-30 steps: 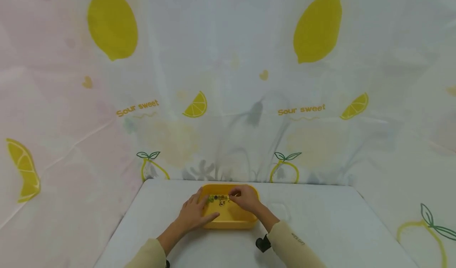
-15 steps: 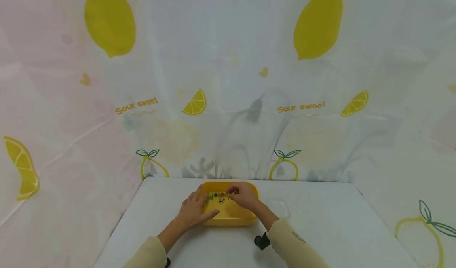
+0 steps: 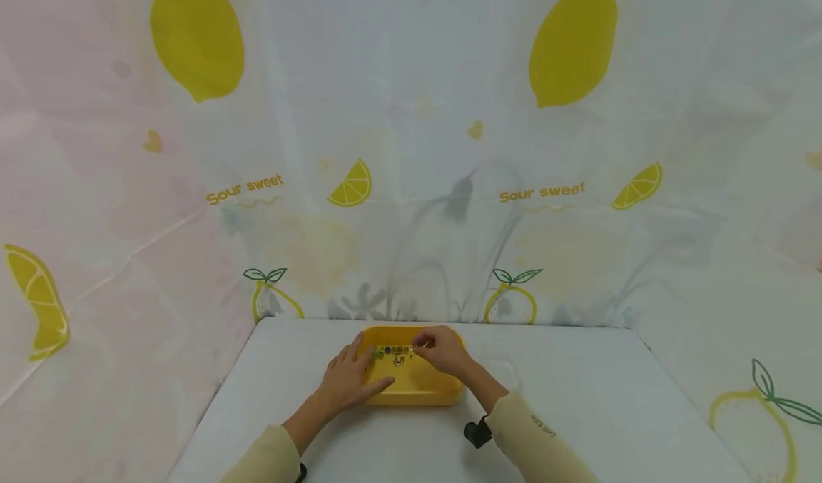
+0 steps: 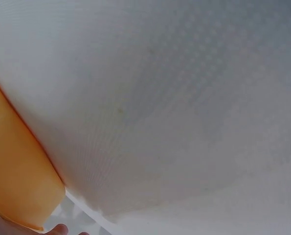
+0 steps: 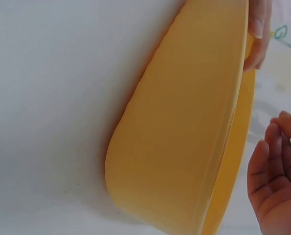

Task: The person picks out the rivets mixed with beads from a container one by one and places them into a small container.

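In the head view, a row of small coloured beads (image 3: 394, 350) runs across the far part of a yellow tray (image 3: 417, 399), with a small dangling charm (image 3: 399, 359) below its middle. My left hand (image 3: 344, 377) rests over the tray's left side, fingers extended and thumb spread toward the middle. The left end of the beads lies by its fingertips. My right hand (image 3: 442, 349) reaches over the right side, its thumb and fingertips pinched together at the right end of the bead string. In the right wrist view, the right hand's fingers (image 5: 277, 171) bend toward the thumb above the rim.
The tray stands near the back of a white table (image 3: 578, 397). A faint clear flat piece (image 3: 504, 374) lies to its right. Behind rises a lemon-print cloth (image 3: 417, 148). A black wrist device (image 3: 477, 433) hangs by the right sleeve (image 3: 536, 436).
The right hand has shifted slightly left, then back to the right, at the end of the bead row. The left hand has kept its place on the tray. The head view has tilted a little downward.
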Demonstrator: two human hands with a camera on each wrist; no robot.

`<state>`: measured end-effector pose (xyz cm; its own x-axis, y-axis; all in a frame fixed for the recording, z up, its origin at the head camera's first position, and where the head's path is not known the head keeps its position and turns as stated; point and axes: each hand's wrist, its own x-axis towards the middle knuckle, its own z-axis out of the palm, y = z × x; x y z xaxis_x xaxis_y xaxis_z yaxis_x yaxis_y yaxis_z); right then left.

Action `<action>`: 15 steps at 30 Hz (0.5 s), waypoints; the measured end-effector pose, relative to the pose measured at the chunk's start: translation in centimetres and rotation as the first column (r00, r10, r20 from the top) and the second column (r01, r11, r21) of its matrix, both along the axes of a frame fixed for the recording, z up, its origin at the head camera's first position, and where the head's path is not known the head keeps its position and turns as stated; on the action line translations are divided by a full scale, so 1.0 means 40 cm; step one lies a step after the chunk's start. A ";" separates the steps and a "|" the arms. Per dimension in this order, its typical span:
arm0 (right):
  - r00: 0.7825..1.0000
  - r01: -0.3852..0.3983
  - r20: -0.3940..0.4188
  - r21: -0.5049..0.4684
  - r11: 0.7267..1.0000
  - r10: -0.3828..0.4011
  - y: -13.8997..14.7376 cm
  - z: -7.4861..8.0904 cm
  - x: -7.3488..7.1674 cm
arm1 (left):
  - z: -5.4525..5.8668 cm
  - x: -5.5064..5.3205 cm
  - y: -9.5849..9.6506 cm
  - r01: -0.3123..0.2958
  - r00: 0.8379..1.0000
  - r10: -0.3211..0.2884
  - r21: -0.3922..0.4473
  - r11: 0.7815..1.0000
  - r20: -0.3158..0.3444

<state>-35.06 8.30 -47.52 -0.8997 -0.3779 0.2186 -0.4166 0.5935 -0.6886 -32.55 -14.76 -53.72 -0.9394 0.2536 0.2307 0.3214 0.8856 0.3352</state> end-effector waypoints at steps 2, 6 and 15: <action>1.000 0.008 -0.006 0.011 1.000 -0.008 0.006 0.001 -0.002 | -0.001 -0.003 0.002 0.000 1.000 0.000 -0.008 1.000 -0.005; 1.000 0.011 -0.003 -0.001 1.000 -0.011 0.018 -0.004 -0.005 | -0.004 -0.005 0.005 -0.001 1.000 0.001 -0.008 1.000 0.003; 0.999 0.011 0.037 -0.042 0.999 -0.009 0.039 -0.002 -0.006 | 0.005 -0.001 0.003 -0.001 1.000 0.001 0.007 1.000 0.006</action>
